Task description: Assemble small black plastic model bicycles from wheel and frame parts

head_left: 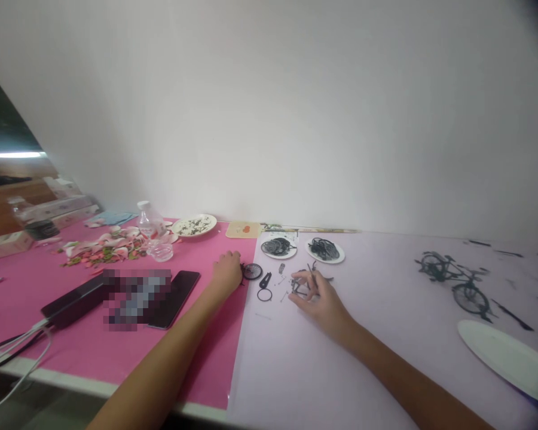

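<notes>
My left hand (228, 270) is over the pink surface with its fingers curled at the left edge of a small black model bicycle wheel (252, 272); its fingertips are partly hidden. My right hand (317, 294) has thumb and fingers closed around a small dark model bicycle frame (299, 287), partly covered by the fingers. Between the hands lie a black chain-guard-shaped piece (265, 280), a thin black ring (264, 295) and several tiny parts. An assembled black model bicycle (452, 279) stands or lies to the right; I cannot tell which.
Two white plates (291, 255) (342, 257) hold black wheels and rings by the wall. Left are a phone (179, 298), a black power strip (74, 303), cables, a bottle (149, 222), scattered petals (107, 246) and a speckled plate (213, 226). A white oval plate (506, 358) sits front right.
</notes>
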The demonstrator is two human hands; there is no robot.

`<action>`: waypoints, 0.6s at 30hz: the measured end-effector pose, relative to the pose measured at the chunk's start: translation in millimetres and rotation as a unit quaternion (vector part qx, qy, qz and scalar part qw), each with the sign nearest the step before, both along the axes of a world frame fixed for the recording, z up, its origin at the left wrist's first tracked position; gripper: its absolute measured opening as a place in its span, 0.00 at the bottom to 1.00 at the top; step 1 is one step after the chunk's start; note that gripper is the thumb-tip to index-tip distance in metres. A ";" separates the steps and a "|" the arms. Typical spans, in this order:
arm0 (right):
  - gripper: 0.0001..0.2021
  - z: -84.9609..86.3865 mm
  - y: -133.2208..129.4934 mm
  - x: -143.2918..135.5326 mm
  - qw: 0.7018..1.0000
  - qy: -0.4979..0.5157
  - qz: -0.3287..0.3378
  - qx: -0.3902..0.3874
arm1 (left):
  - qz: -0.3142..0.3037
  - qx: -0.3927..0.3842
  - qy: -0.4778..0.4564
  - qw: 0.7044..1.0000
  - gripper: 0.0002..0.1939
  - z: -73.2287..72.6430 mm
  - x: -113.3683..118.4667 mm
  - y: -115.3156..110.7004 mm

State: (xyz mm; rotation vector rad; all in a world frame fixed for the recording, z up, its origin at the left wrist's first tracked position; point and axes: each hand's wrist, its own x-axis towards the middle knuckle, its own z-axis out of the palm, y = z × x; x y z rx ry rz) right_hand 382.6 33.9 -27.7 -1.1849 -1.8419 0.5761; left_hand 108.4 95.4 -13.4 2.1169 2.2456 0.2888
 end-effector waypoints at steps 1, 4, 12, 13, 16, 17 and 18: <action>0.15 0.2 -0.3 0.1 1.000 -0.001 -0.002 -0.003 | 0.003 -0.005 0.008 1.000 0.19 -1.0 -1.4 -0.4; 0.16 0.8 -1.2 0.3 1.000 -0.004 0.000 -0.007 | 0.006 -0.019 0.024 1.000 0.17 -3.8 -5.7 -0.4; 0.16 -0.4 -1.0 0.3 1.000 -0.002 -0.001 -0.009 | -0.022 -0.030 0.022 0.999 0.14 -0.8 -7.2 -0.9; 0.16 -0.5 -0.9 0.4 1.000 -0.001 0.000 -0.006 | -0.024 -0.027 0.019 0.999 0.14 -0.2 -6.8 -1.4; 0.16 -0.6 -1.2 0.3 1.000 0.000 0.002 -0.001 | -0.030 -0.012 0.010 0.999 0.15 0.7 -5.8 -1.2; 0.16 -0.6 -1.5 0.2 1.000 0.000 0.000 -0.003 | -0.032 -0.004 0.006 0.999 0.15 1.0 -5.4 -0.6; 0.16 -0.4 -1.8 0.0 1.000 0.001 -0.002 -0.005 | -0.035 0.004 0.003 0.999 0.16 1.5 -4.9 0.2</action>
